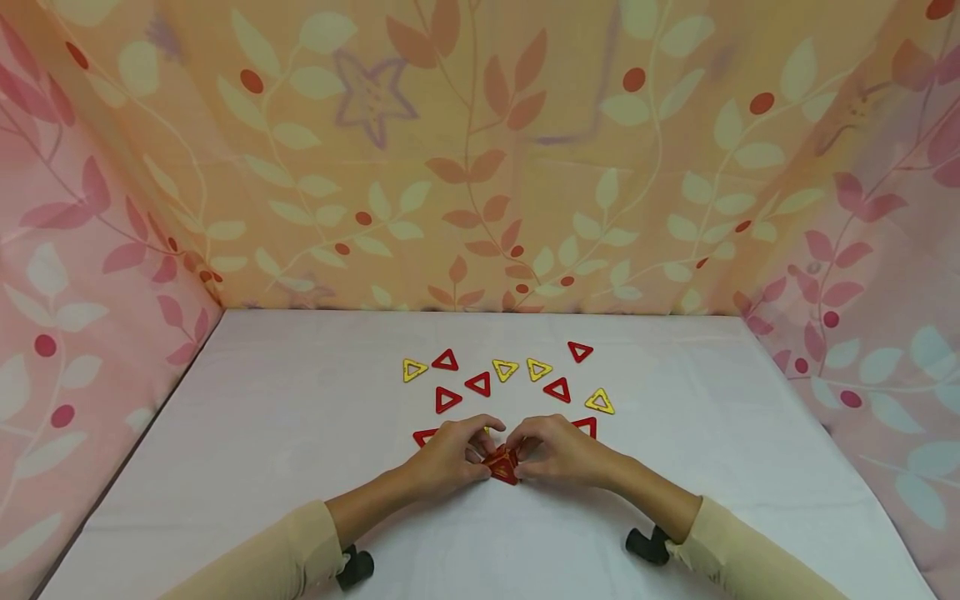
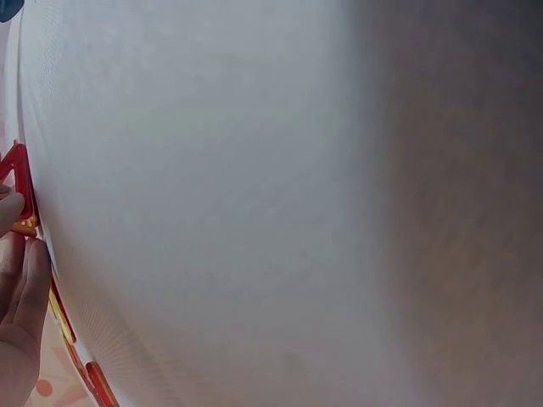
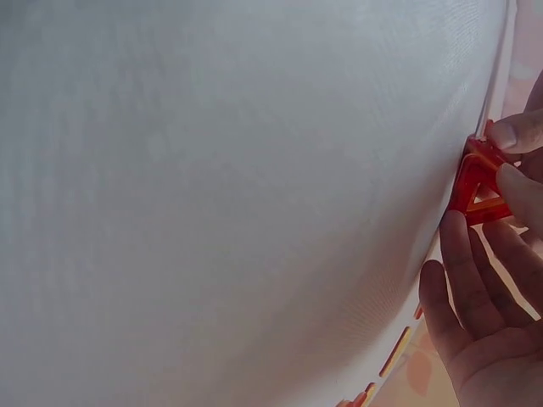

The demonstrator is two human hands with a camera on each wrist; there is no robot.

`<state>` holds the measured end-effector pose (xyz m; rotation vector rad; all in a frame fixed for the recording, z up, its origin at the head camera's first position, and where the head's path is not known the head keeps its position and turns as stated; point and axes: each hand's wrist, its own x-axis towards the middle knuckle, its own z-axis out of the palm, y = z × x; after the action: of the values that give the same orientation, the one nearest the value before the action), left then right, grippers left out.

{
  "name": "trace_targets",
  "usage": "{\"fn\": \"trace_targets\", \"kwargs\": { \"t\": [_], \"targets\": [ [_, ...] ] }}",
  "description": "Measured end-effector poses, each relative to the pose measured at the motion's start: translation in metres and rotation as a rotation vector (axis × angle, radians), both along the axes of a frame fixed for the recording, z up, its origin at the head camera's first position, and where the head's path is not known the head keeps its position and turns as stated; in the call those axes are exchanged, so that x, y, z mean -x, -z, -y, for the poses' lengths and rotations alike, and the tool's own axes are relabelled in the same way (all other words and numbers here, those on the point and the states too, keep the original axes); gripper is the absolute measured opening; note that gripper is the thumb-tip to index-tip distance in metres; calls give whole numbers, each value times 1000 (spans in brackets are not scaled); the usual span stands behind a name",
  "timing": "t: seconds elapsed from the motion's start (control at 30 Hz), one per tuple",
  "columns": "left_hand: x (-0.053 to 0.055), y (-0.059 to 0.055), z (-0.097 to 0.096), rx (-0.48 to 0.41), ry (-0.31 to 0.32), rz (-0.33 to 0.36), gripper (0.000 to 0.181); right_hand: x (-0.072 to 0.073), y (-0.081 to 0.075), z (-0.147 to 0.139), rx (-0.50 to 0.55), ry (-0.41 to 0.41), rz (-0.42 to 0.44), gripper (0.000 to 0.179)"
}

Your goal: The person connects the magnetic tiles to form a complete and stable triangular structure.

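Close to the front of the white table, both hands meet at a small tilted shape made of red triangle frames (image 1: 502, 465) joined at their edges. My left hand (image 1: 456, 450) pinches its left side between thumb and fingers, and my right hand (image 1: 561, 451) pinches its right side. Seen from the right wrist, the red frames (image 3: 477, 180) stand at an angle to one another, with the right thumb on one bar. An orange-yellow edge shows under the red frame (image 2: 25, 191) in the left wrist view. The hands partly hide the joined shape.
Loose red triangles (image 1: 447, 400) and yellow triangles (image 1: 600, 401) lie flat on the white table (image 1: 225, 433) beyond the hands. Two red ones, left and right, are partly covered by the hands. Patterned cloth (image 1: 480, 167) hangs behind and at both sides.
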<state>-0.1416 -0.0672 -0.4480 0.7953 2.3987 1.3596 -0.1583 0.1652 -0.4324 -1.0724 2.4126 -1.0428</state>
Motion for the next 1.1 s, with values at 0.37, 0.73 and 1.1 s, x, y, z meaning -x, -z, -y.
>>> {"fn": "trace_targets", "kwargs": {
  "t": [0.37, 0.73, 1.1],
  "targets": [
    [0, -2, -1, 5, -1, 4, 47, -1, 1, -1, -17, -1, -19, 26],
    [-6, -4, -1, -5, 6, 51, 47, -6, 2, -6, -47, -25, -13, 30],
    [-18, -6, -2, -5, 68, 78, 51, -20, -1, -10, -38, -80, 0, 31]
  ]
}}
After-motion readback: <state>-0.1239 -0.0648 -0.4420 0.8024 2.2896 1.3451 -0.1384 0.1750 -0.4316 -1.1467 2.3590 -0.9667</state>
